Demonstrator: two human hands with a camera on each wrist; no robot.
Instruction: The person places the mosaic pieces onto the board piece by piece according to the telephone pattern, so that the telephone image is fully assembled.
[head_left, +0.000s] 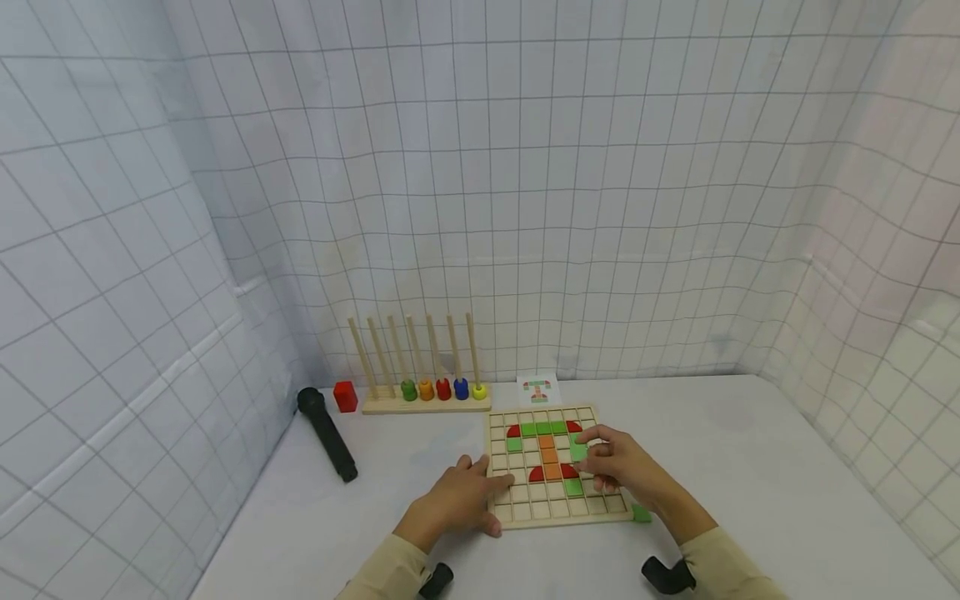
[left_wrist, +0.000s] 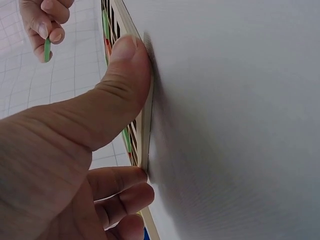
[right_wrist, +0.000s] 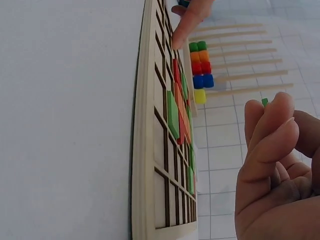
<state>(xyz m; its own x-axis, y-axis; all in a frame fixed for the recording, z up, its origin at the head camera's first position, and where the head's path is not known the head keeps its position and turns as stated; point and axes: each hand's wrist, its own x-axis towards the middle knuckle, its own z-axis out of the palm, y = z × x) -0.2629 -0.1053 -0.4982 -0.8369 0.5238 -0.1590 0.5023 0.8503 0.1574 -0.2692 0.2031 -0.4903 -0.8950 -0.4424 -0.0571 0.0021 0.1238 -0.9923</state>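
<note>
A wooden grid board lies on the table with green, orange and red tiles set in it. My left hand rests spread at the board's left side, its thumb at the near edge and an index finger over the squares. Above the board's right part, my right hand pinches a green tile between thumb and fingers. The left wrist view shows this green tile edge-on, while in the right wrist view mostly fingers hide it. Orange tiles form a column, with a red quarter-round tile beside its foot.
Behind the board stands a card printed with a coloured figure. A peg rack with coloured beads is at the back left, near a red block and a black microphone. Another green tile lies by the board's near right corner.
</note>
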